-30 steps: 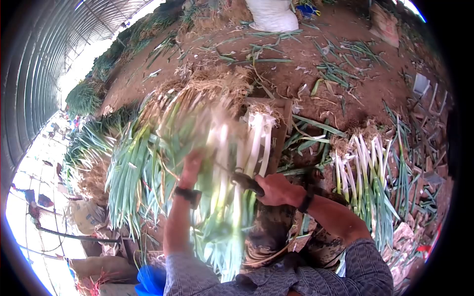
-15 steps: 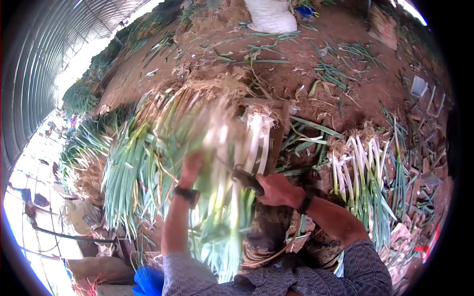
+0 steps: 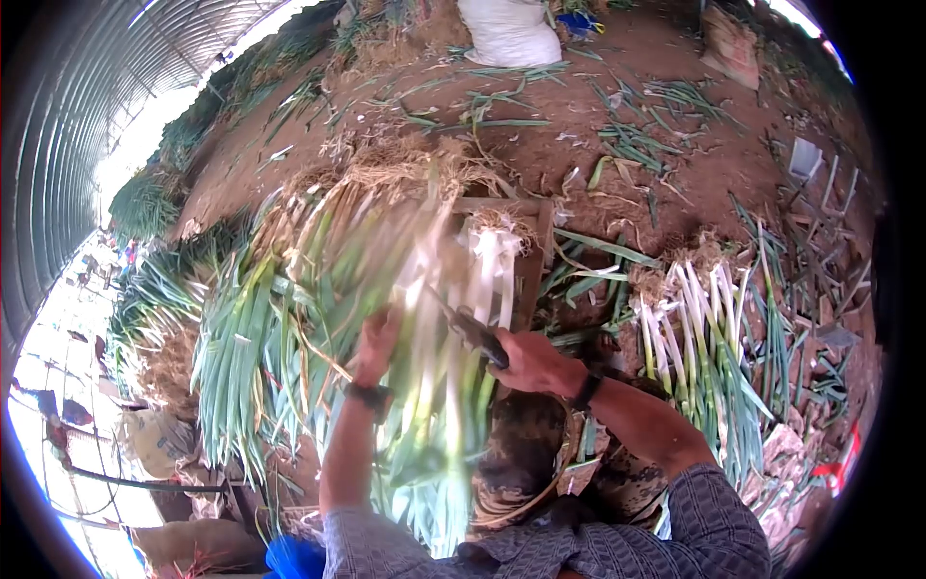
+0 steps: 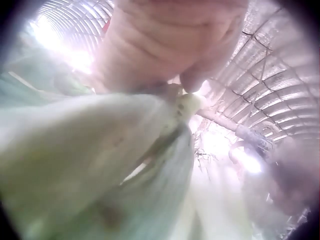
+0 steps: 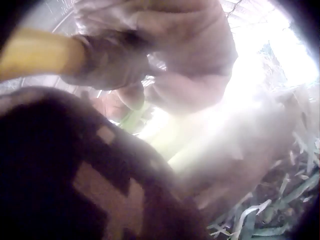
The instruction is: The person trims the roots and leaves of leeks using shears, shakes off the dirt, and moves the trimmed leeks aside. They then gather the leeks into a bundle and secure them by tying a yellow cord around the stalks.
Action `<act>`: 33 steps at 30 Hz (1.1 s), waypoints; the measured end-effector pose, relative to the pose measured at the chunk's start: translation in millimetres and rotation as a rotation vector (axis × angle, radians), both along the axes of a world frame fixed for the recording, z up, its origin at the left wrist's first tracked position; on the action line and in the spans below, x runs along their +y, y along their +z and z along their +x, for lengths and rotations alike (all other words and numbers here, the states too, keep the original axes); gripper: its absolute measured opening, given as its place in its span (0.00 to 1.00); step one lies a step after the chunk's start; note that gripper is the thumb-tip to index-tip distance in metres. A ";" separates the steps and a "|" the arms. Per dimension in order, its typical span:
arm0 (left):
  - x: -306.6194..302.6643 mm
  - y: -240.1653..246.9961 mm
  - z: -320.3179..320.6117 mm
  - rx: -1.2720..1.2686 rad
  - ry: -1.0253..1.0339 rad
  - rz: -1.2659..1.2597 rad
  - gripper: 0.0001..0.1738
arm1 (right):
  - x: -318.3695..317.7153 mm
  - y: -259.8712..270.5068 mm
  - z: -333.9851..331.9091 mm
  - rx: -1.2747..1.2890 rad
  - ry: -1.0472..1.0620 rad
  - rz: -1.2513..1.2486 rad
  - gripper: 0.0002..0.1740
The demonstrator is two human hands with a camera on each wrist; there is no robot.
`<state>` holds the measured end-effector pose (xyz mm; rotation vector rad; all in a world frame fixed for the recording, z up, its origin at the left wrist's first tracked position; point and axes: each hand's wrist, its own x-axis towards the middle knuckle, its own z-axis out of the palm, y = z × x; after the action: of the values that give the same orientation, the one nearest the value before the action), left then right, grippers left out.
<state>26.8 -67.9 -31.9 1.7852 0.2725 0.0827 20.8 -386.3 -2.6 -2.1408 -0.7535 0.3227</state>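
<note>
My left hand (image 3: 376, 340) holds a green onion (image 4: 115, 135) by its stalk, and the root end blurs in the head view. In the left wrist view the fingers lie over the pale stalk and its loose leaf layers. An air blow gun (image 3: 479, 340) with a thin nozzle is gripped in my right hand (image 3: 540, 365), the nozzle pointing at the blurred stalks. A yellow hose (image 5: 40, 54) runs into its dark handle. White, clean-looking green onions (image 3: 490, 275) lie just beyond the gun, roots away from me.
A thick heap of unpeeled green onions (image 3: 241, 357) spreads at the left. Another bunch (image 3: 696, 318) lies to the right, near leaf scraps (image 3: 617, 256). A white sack (image 3: 511, 34) stands far back on the dirt floor. My camouflage-covered knee (image 5: 95, 165) is close below the right hand.
The head view has turned slightly, shifting the scene left. The blow gun's nozzle now tilts further away from me. Both hands keep their holds, and the green onion's root end still blurs.
</note>
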 end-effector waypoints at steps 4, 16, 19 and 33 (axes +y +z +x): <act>0.1 14.9 -2.3 0.000 0.026 -0.173 0.14 | -1.2 1.1 -6.5 -0.081 0.010 -0.059 0.27; 13.2 9.5 -6.2 -0.049 0.128 -0.293 0.19 | 6.5 -4.2 -0.1 -0.102 -0.062 0.082 0.23; 23.6 2.2 -6.6 -0.032 0.144 -0.242 0.18 | 5.7 3.8 1.2 -0.114 -0.026 -0.032 0.20; 15.1 -14.3 -46.7 -0.062 0.045 0.016 0.12 | 1.9 15.1 22.2 0.061 -0.160 0.150 0.21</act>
<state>-19.8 -52.8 -46.2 1.7895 0.2679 0.1722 43.0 -384.4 12.5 -2.0247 -0.5504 0.2385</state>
